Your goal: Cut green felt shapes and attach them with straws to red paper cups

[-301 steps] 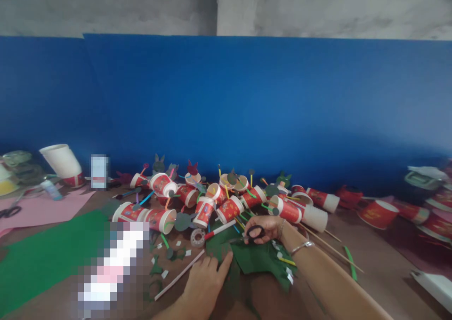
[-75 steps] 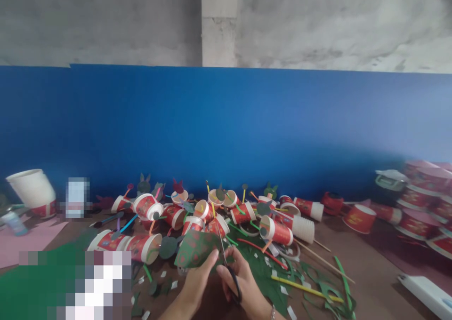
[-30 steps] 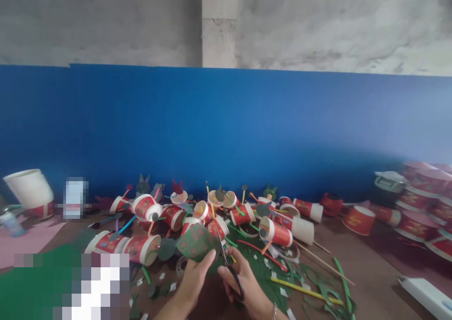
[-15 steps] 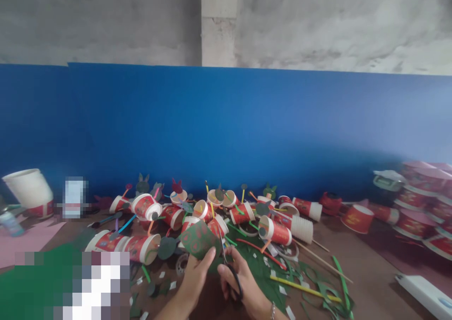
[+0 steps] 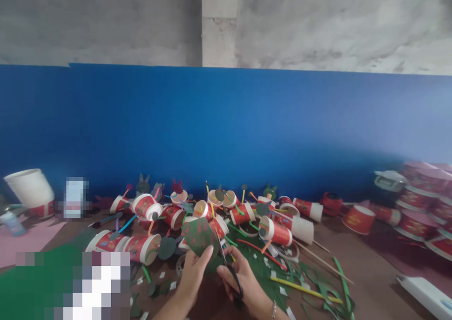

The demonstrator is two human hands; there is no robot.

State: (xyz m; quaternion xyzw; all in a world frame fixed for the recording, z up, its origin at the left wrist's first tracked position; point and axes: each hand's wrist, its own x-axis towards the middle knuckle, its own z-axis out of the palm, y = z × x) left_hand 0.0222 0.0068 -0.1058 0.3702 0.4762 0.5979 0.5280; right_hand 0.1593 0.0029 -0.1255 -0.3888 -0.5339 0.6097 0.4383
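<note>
Covering the near ground is a brown table (image 5: 367, 263), littered with paper cuttings, backed by a long blue board (image 5: 226, 127) with a bare grey concrete wall (image 5: 318, 23) above it. A pink sheet (image 5: 24, 242) and a green sheet (image 5: 35, 282) lie at the near left, and a white tub (image 5: 30, 188) leans at the far left.

At the near centre the left hand (image 5: 192, 275) pinches a dark green cut-out (image 5: 199, 235) between thumb and fingers, holding it up just above the table; its flat face is turned toward the camera and it rises slightly leftward from the fingers. The right hand (image 5: 243, 282) is closed through the black handles of one pair of scissors (image 5: 229, 266), whose long axis runs from near right to far left, the blades pointing up along the right edge of the cut-out; whether they bite the paper is hard to tell.

Behind the hands lies a heap of red paper cups (image 5: 212, 216), roughly twenty, mostly on their sides, with coloured sticks among them. One yellow stick (image 5: 305, 289) lies at the near right, and red bowls (image 5: 420, 202) stack at the far right.
</note>
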